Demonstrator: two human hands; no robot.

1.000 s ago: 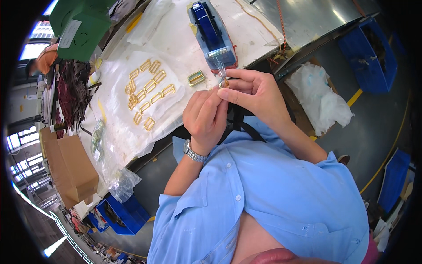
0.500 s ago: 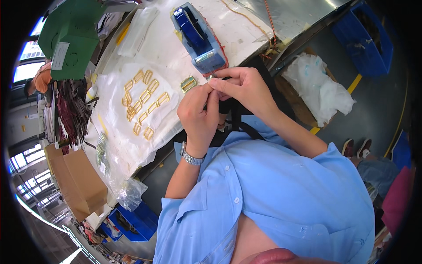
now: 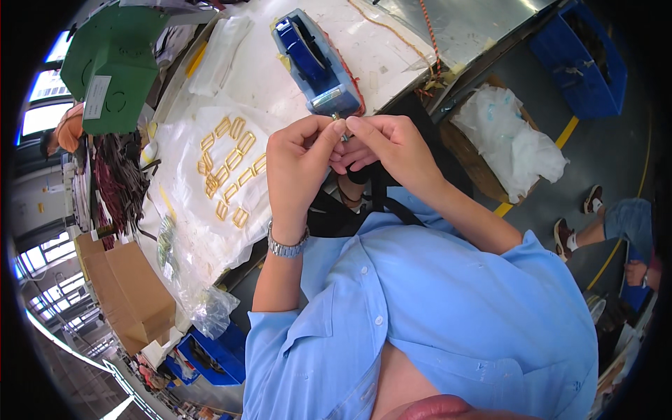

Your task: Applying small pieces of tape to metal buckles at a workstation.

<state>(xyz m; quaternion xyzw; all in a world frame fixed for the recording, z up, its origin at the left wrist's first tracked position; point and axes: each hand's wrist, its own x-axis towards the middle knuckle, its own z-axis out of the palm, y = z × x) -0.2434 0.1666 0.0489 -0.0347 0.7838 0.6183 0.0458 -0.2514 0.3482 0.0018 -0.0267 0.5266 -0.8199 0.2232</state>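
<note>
My left hand (image 3: 299, 150), with a metal watch on its wrist, is closed in a pinch of thumb and forefinger. Against it, my right hand (image 3: 395, 143) pinches too, its other fingers curled below. Between the fingertips shows a small shiny metal buckle (image 3: 344, 138), mostly covered by the fingers. Just beyond them stands a blue tape dispenser (image 3: 329, 98) with a roll of blue tape (image 3: 302, 52). To the left, several gold rectangular slide buckles (image 3: 233, 157) lie spread on a thin white sheet (image 3: 192, 129) on the table.
A clear plastic bag (image 3: 210, 308) hangs at the table's near-left edge beside a cardboard box (image 3: 133, 290). Dark straps (image 3: 115, 175) hang at far left near a green bin (image 3: 115, 63). On the right floor are a white-bag-filled carton (image 3: 507, 140), a blue crate (image 3: 581, 63) and another person's legs (image 3: 602, 217).
My left hand has moved slightly left and up, with its fingertips higher. The loose buckle near it no longer shows. At right, the other person's legs have shifted.
</note>
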